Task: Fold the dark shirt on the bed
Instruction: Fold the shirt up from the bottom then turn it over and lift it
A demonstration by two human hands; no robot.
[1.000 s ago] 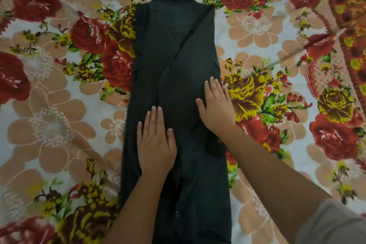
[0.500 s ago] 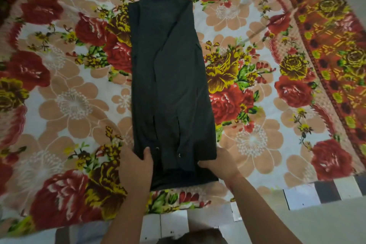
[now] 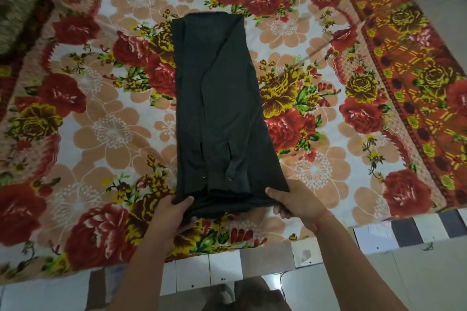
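The dark shirt [image 3: 219, 98] lies on the bed as a long narrow strip, its sides folded in, running away from me. Two small snap buttons show near its near end. My left hand [image 3: 171, 214] grips the near left corner, thumb on top of the cloth and fingers under it. My right hand [image 3: 295, 202] grips the near right corner the same way. The near edge is lifted a little off the bedspread between my hands.
The bed carries a floral bedspread [image 3: 101, 121] with red and yellow roses and an orange patterned border [image 3: 409, 63] on the right. Its near edge [image 3: 75, 270] meets a white and dark tiled floor [image 3: 328, 272]. A dark fuzzy thing [image 3: 15, 7] lies at the far left.
My hands left the middle of the shirt, where they pressed flat, and came back to its near end. They now grip both near corners, and the edge has risen slightly.
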